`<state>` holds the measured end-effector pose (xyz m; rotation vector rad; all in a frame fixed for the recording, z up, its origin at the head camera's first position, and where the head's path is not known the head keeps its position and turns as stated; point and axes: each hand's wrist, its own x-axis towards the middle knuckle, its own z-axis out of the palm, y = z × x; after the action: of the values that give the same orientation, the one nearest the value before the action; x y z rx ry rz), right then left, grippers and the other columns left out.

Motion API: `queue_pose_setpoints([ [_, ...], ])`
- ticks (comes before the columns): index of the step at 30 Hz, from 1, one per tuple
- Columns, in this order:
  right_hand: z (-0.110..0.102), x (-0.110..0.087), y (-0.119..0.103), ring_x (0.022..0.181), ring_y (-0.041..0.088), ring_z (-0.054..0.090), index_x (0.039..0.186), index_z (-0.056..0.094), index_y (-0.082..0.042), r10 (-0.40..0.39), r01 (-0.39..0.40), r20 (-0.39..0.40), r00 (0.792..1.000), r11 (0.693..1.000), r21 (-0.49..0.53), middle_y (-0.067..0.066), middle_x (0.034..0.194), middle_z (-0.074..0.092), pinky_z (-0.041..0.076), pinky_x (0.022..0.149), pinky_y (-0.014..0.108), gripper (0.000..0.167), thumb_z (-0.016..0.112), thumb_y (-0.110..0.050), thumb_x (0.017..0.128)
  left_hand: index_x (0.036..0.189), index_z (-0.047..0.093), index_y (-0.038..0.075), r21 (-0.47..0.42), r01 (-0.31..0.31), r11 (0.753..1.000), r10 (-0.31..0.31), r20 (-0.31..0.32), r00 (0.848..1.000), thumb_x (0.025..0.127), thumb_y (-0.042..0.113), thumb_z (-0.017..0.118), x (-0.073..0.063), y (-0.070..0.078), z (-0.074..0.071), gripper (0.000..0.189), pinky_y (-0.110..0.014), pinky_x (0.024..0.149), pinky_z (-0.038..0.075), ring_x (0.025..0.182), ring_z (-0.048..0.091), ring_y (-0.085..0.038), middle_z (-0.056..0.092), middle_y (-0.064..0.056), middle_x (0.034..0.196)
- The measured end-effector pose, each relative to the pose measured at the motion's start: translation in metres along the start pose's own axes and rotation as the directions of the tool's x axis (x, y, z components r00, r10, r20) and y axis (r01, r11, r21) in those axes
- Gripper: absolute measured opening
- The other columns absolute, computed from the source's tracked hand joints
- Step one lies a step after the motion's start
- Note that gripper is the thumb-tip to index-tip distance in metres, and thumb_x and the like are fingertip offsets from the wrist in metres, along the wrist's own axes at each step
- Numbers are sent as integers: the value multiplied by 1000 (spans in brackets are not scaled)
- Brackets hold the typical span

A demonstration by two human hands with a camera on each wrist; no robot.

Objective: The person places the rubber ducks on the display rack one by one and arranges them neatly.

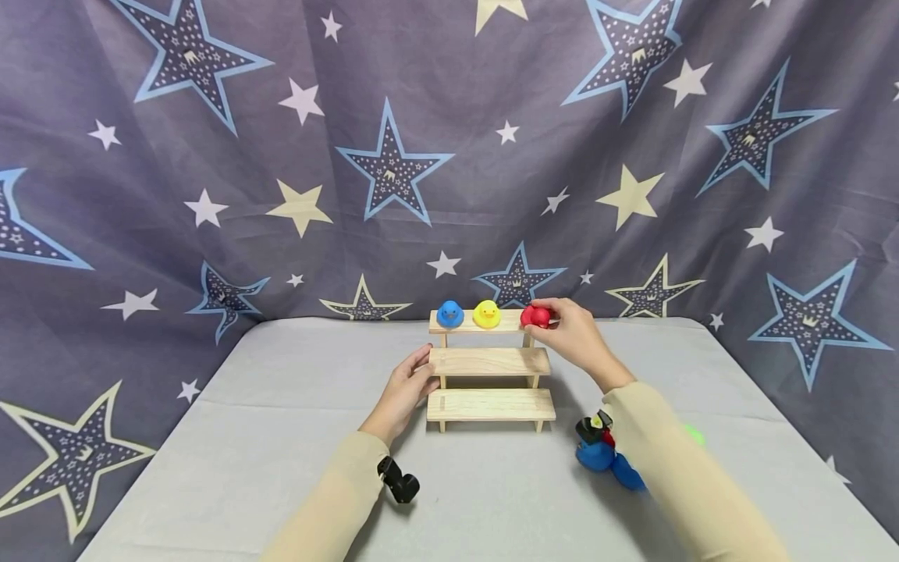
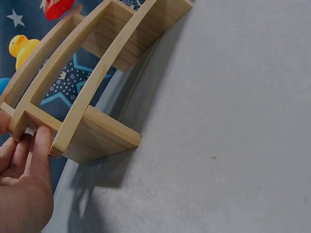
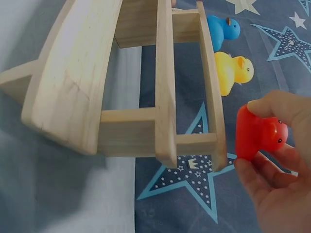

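A three-step wooden stand (image 1: pixel 489 361) stands on the table. My left hand (image 1: pixel 403 393) grips its left end at the middle step; in the left wrist view the fingers (image 2: pixel 43 145) lie against the wood and the thumb is partly cut off. My right hand (image 1: pixel 576 337) pinches a red rubber duck (image 3: pixel 255 133) between thumb and fingers at the right end of the top step. A small gap shows between the duck's base and the step in the right wrist view. On that step sit a blue duck (image 1: pixel 450 314) and a yellow duck (image 1: pixel 487 314).
Right of the stand, blue ducks (image 1: pixel 595 455) and something green (image 1: pixel 695 435) lie partly hidden by my right sleeve (image 1: pixel 674 460). A star-patterned curtain (image 1: pixel 393 257) hangs behind the grey-covered table (image 1: pixel 295 421). Black wrist cameras (image 1: pixel 399 480) sit on both wrists.
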<state>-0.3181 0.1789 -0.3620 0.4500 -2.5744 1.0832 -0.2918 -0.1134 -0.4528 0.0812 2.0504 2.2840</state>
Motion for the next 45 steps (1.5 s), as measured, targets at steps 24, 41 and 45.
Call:
queue_pose_setpoints([
  [24,28,14,1,111,36,61,132,64,-3,105,-106,-48,993,994,-19,24,124,62,55,94,47,53,77,-26,87,155,35,4,-3,17,1000,-17,-8,1000,105,8,47,-1,3,1,51,-32,104,51,131,49,-33,41,-19,148],
  [41,28,15,-1,107,33,64,134,62,-1,116,-116,-46,992,993,17,22,123,63,57,93,45,54,78,-24,88,155,34,4,-1,15,1000,-15,-5,1000,105,8,46,-1,3,0,51,-32,104,51,132,49,-33,40,-19,149],
  [45,27,15,-2,107,32,63,135,61,-2,113,-113,-47,992,994,10,20,124,65,56,94,45,56,79,-25,87,155,34,4,-2,15,1000,-15,-5,1000,105,8,46,-1,3,0,51,-32,104,51,131,49,-33,40,-19,148],
])
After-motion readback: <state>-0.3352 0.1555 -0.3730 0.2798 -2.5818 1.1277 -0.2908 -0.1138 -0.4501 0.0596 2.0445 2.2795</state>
